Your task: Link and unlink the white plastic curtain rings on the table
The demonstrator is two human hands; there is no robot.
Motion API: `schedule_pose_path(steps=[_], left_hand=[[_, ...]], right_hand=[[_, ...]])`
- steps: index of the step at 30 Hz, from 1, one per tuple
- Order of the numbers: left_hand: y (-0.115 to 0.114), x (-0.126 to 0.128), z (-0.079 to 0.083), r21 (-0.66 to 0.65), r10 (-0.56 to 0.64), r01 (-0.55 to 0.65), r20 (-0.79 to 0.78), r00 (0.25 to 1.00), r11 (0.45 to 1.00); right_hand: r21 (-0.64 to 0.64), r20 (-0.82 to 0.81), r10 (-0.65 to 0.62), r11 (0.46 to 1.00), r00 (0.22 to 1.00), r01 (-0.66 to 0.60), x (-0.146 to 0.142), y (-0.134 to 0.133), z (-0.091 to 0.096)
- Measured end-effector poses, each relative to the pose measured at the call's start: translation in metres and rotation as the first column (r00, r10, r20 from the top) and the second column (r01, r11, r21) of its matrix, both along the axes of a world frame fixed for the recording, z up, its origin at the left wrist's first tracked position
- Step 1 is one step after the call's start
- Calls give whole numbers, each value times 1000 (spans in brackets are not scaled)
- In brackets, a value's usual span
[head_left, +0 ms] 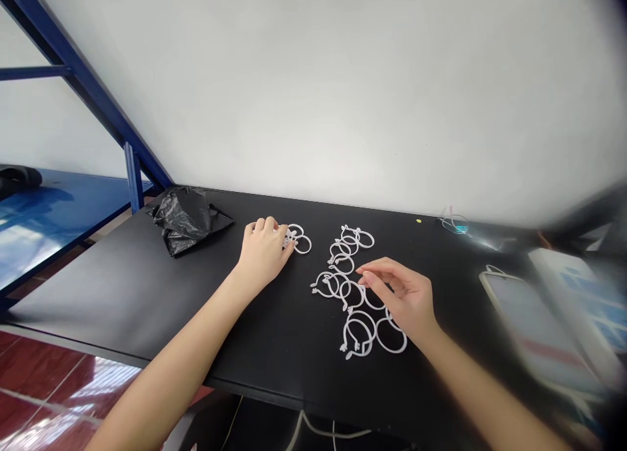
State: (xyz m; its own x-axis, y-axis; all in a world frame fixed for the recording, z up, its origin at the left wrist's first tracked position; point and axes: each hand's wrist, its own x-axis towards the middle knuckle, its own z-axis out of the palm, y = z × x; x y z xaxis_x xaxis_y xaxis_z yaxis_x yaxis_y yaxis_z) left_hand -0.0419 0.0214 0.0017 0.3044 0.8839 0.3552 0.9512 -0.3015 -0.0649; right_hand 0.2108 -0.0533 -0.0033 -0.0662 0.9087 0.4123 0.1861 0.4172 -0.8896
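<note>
Several white plastic rings (349,286) lie scattered across the middle of a black table (122,294). My left hand (264,250) rests on the table with its fingers curled over a small cluster of rings (300,239) at the far left of the group. My right hand (401,295) hovers over the larger spread of rings, thumb and forefinger drawn toward each other above one ring; I cannot make out whether anything is pinched between them.
A crumpled black plastic bag (186,219) lies at the table's back left. A phone (524,320) with a cable lies at the right, beside a blurred white object (578,307). A white wall stands behind. Blue metal framing (132,170) rises at the left.
</note>
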Motion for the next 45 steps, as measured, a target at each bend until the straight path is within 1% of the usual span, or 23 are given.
schedule_pose_path(steps=[6, 8, 10, 11, 13, 14, 16, 17, 20, 22, 26, 32, 35, 39, 45], left_hand=[[-1, 4, 1, 15, -17, 17, 36, 999, 1000], [-5, 11, 1, 26, -59, 57, 78, 995, 998], [-11, 21, 1, 25, -171, 169, 135, 976, 985], [-15, 27, 0, 12, -249, 250, 169, 954, 968], [-22, 38, -3, -39, -389, 410, 240, 889, 911], [-26, 42, -4, -63, -441, 473, 271, 856, 879], [-30, 47, -9, -107, -499, 552, 314, 808, 827], [-31, 48, -11, -122, -510, 570, 325, 796, 812], [-31, 48, -15, -168, -504, 578, 340, 794, 799], [-30, 47, -15, -192, -498, 579, 343, 796, 793], [-29, 47, -13, -202, -506, 594, 356, 785, 779], [-29, 48, -11, -160, -531, 639, 427, 732, 753], [-29, 47, -11, -122, -532, 646, 464, 708, 754], [-29, 46, -11, -42, -566, 673, 505, 652, 738], [-31, 48, -11, 158, -695, 727, 482, 534, 668]], right_hand=[[1, 24, -12, 1000, 1000, 12, 1, -1, 1], [4, 32, -14, 1000, 999, 14, 1, -1, 0], [0, 41, -13, 1000, 999, 13, 1, -1, -1], [-2, 47, -15, 1000, 999, 15, 1, -1, -1], [-3, 63, -23, 1000, 998, 23, 0, -1, -2], [1, 72, -34, 999, 997, 34, 0, 0, -2], [25, 106, -77, 997, 991, 75, 0, 0, -2], [50, 137, -112, 993, 984, 106, -1, 1, -2], [164, 257, -221, 969, 941, 183, -1, 3, -2], [216, 323, -245, 960, 914, 181, -1, 4, -3], [206, 391, -211, 969, 896, 138, 0, 6, -5], [188, 404, -203, 973, 892, 136, -1, 7, -7], [190, 401, -203, 972, 893, 135, 0, 7, -6], [187, 394, -207, 972, 895, 143, 0, 7, -5], [112, 336, -236, 971, 912, 209, -1, 5, -8]])
